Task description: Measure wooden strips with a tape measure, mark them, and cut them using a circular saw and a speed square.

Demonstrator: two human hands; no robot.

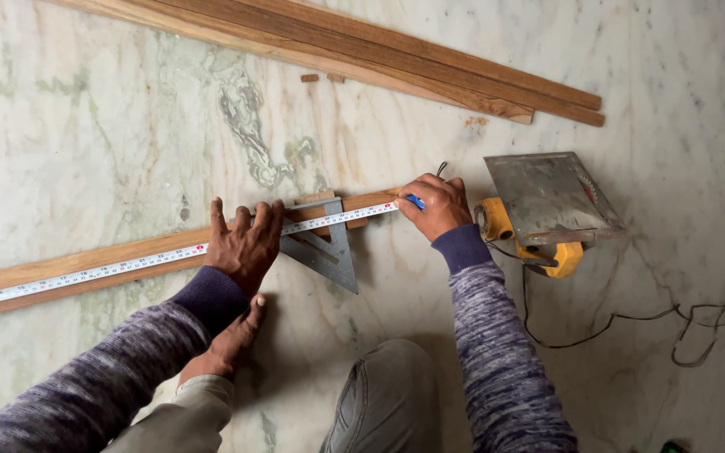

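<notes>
- a circular saw [547, 214] with a yellow body and a grey metal base plate lies on its side on the floor, just beside the right fingers, on their outer side.
- its black cord [631, 323] trails across the pale marble floor [111, 109], running away from the fingers toward the right edge.
- a stack of long wooden battens [396, 59] lies at a slant well beyond the fingers, at the top of the view.
- two small wood offcuts [320, 78] sit just below the battens, apart from the fingers.
</notes>
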